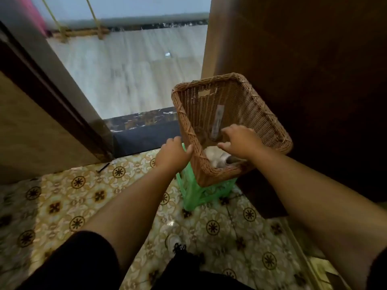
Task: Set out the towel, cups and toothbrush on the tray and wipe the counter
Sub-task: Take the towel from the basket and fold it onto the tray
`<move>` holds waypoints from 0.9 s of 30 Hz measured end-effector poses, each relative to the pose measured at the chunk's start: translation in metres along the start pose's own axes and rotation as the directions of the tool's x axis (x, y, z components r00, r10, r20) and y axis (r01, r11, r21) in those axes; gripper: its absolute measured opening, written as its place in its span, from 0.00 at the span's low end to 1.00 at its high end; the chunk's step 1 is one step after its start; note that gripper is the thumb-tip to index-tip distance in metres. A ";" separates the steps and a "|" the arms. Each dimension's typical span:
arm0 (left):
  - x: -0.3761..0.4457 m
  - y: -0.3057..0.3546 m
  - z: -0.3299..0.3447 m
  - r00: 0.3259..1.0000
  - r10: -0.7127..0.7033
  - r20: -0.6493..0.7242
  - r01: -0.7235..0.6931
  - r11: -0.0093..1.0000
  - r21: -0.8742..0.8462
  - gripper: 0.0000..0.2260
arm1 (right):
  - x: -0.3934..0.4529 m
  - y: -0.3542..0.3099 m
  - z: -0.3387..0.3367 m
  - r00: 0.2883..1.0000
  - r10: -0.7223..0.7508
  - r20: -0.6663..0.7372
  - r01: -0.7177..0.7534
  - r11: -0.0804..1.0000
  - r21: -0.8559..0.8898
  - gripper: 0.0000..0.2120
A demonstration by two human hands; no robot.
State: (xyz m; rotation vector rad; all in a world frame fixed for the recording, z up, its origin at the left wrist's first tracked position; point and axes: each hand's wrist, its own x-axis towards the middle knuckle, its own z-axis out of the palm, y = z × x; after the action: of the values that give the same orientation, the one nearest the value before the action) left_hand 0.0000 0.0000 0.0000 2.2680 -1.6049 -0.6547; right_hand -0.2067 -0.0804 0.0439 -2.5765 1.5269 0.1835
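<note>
A brown wicker basket [257, 114] rests tilted on a green plastic stool [201, 195]. My left hand [173, 153] grips the basket's near left rim. Over the basket's near end, my right hand [238, 143] reaches in with its fingers spread and nothing visibly in them. A pale towel [213, 155] lies bunched in the bottom under that hand, with a grey rounded thing, perhaps a cup [230, 159], beside it. A long white packet [217, 122], possibly a toothbrush, leans against the far inner wall. The frame is blurred.
A dark wooden cabinet [303, 59] stands right behind the basket. A brown door [41, 122] is open at the left. Ahead, a dark marble threshold [142, 120] leads to a pale floor. The floor underfoot is patterned tile [83, 195]; a small dark stick lies near the door.
</note>
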 end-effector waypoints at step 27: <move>0.090 0.044 0.065 0.890 -0.420 -0.178 0.270 0.800 -0.536 0.18 | 0.219 0.112 0.246 0.675 -0.258 0.692 -0.137 0.877 0.461 0.24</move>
State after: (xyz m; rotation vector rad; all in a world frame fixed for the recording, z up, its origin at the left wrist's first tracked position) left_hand -0.0447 -0.0975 -0.0525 2.1385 -0.7614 -0.6853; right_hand -0.2083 -0.2774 -0.2432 -1.7836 0.9877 0.6615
